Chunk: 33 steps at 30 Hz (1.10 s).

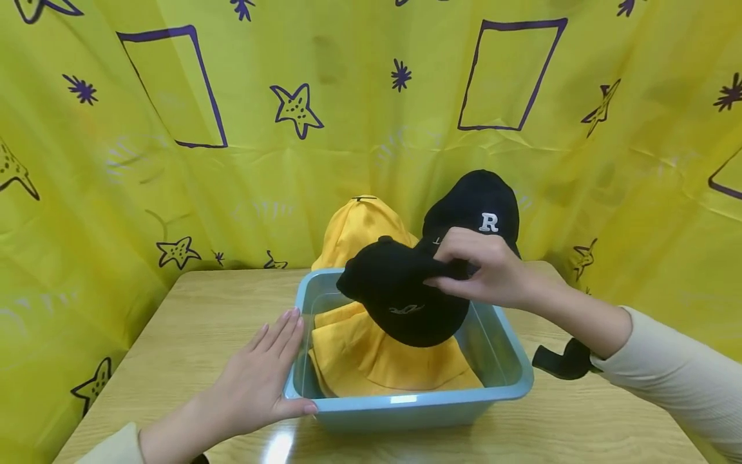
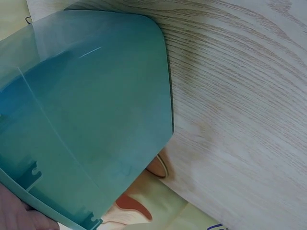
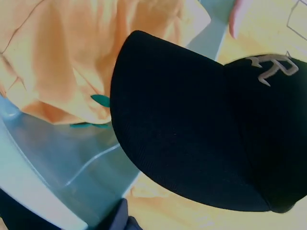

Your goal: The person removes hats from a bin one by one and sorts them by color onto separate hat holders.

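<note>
My right hand (image 1: 487, 270) pinches a black baseball cap (image 1: 400, 283) by its edge, above a light blue plastic bin (image 1: 417, 403). In the right wrist view, the brim of this cap (image 3: 177, 129) points left and a pale embroidered letter shows on its crown. Under it, a yellow cloth hat (image 1: 394, 364) lies inside the bin, with small green leaf shapes visible in the right wrist view. My left hand (image 1: 255, 377) rests with straight fingers at the bin's left rim, its thumb on the front corner. The left wrist view shows the bin's outer wall (image 2: 115, 110).
Behind the bin are another yellow hat (image 1: 362, 225) and a black cap with a white R (image 1: 478, 196). The bin stands on a light wooden table (image 1: 232, 309), backed by a yellow curtain (image 1: 348, 161). A black curved piece (image 1: 562, 361) is beside my right wrist.
</note>
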{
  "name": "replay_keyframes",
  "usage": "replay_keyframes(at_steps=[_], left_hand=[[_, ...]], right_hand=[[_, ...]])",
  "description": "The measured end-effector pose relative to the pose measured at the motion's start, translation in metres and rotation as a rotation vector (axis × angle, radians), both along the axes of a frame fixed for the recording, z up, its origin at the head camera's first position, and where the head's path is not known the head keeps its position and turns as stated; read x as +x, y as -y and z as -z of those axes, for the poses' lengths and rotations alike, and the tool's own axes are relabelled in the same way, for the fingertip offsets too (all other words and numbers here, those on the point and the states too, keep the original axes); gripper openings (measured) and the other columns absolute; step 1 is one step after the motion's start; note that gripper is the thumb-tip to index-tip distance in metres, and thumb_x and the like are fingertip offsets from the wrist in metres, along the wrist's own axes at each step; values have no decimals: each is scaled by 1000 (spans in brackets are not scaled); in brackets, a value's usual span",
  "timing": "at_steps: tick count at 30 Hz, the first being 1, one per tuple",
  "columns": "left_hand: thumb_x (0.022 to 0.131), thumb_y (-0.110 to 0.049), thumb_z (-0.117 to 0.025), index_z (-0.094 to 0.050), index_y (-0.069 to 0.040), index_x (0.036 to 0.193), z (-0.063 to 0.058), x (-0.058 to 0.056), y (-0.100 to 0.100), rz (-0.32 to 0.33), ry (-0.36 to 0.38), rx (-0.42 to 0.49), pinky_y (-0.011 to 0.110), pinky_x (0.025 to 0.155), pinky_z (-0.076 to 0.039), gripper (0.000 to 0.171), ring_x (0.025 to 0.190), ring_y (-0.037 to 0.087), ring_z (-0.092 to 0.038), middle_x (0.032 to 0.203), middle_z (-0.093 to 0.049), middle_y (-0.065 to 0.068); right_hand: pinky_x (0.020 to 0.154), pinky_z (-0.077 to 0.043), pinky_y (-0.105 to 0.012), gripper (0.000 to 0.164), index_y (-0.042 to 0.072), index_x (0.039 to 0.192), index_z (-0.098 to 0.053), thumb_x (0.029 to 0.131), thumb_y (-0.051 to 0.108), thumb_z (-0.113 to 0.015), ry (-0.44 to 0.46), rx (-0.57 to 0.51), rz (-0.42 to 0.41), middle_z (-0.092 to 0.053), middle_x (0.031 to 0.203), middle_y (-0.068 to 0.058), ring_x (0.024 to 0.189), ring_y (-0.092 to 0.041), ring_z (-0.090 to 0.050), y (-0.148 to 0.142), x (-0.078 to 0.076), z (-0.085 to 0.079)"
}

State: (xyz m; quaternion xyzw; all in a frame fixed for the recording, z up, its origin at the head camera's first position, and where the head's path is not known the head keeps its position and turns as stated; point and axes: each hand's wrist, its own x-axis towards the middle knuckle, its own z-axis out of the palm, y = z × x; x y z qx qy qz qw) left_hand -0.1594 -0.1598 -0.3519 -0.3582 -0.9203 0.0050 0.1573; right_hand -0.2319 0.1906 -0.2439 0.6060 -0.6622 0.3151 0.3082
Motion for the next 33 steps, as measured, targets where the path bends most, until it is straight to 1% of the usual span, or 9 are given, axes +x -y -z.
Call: replay_keyframes(at_steps=[3,11,16,20,22,25,28,30,33], left_hand=[[81,-82,-24,-37,8,140,-1,0,0,-3,7,-9,51,105,-36,108,137,37,-32,148,-32,25],[82,-81,-23,-39,8,139,-1,1,-2,1,-24,-22,51,105,-36,107,136,36,-35,147,-34,25],[82,-80,-30,-38,7,140,-4,1,-3,-16,18,-41,51,106,-34,105,137,35,-34,148,-33,23],[83,-77,-34,-35,7,141,-10,3,-3,-30,74,-55,53,107,-32,103,138,35,-31,150,-31,23],[84,-77,-34,-36,6,141,-14,3,-4,-17,76,-70,54,107,-32,101,138,35,-31,149,-32,22],[83,-79,-28,-40,6,140,-21,0,-7,45,8,-109,55,107,-32,102,137,34,-34,148,-35,21],[83,-80,-25,-43,5,138,-33,-7,-14,128,-98,-151,53,107,-32,103,136,32,-36,146,-38,20],[82,-80,-31,-43,5,138,-45,-13,-21,170,-139,-170,53,109,-30,102,137,32,-35,147,-37,20],[80,-74,-48,-43,4,138,-64,-23,-35,231,-210,-183,52,110,-29,98,135,31,-38,146,-40,20]], right_hand=[[68,-42,-20,21,3,75,-61,86,18,-69,-29,-46,-3,-59,69,-4,69,-13,-51,-5,0,-5],[60,-34,-20,30,4,71,-61,86,29,-70,21,-115,130,-59,68,-1,68,-9,-46,-21,8,-14],[63,-36,-17,31,1,71,-62,84,27,-71,24,-158,161,-59,68,-4,69,-8,-48,-28,10,-19],[63,-37,-15,35,1,72,-64,84,33,-71,41,-190,222,-61,68,-5,69,-6,-50,-32,12,-25],[64,-39,-14,38,-1,73,-65,83,35,-72,47,-206,250,-62,69,-6,70,-5,-51,-34,13,-29],[67,-42,-12,42,-3,73,-65,82,37,-72,57,-231,277,-63,70,-7,71,-4,-53,-36,15,-34],[67,-44,-11,46,-6,73,-64,80,39,-72,77,-251,285,-63,71,-5,71,-3,-53,-39,16,-40],[67,-44,-11,46,-6,73,-65,80,39,-73,93,-258,286,-63,72,-3,71,-2,-54,-41,17,-43],[67,-46,-11,42,-7,74,-65,79,34,-75,121,-273,289,-64,75,0,71,-3,-55,-43,19,-47]])
